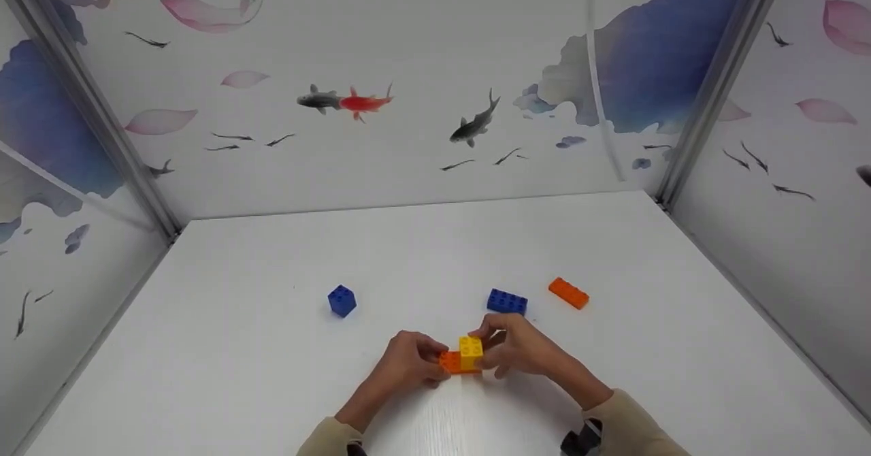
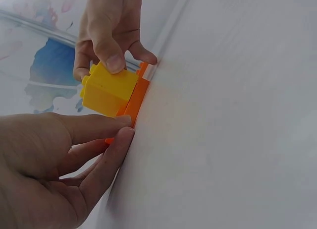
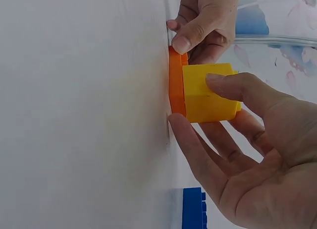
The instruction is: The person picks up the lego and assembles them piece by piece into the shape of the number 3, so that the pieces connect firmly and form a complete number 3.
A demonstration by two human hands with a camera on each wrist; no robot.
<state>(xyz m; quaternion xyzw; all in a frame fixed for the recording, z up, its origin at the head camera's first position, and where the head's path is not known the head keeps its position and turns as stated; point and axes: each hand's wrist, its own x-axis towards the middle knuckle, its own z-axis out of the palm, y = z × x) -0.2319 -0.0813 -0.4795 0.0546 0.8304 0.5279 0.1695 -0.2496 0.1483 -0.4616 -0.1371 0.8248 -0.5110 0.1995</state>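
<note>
A flat orange toy brick lies on the table close to its front, its left end pinched between the fingers and thumb of my left hand. On the orange brick, toward its right end, stands a yellow toy brick with studs on top. My right hand holds that yellow brick, the thumb on its near side in the right wrist view and other fingers behind it. One fingertip of the right hand reaches the end of the orange brick. The yellow brick's underside is hidden.
Just beyond my right hand lies a blue brick with several studs. Another flat orange brick is farther right. A smaller blue brick sits to the left. Printed panels wall the white table at the back and sides.
</note>
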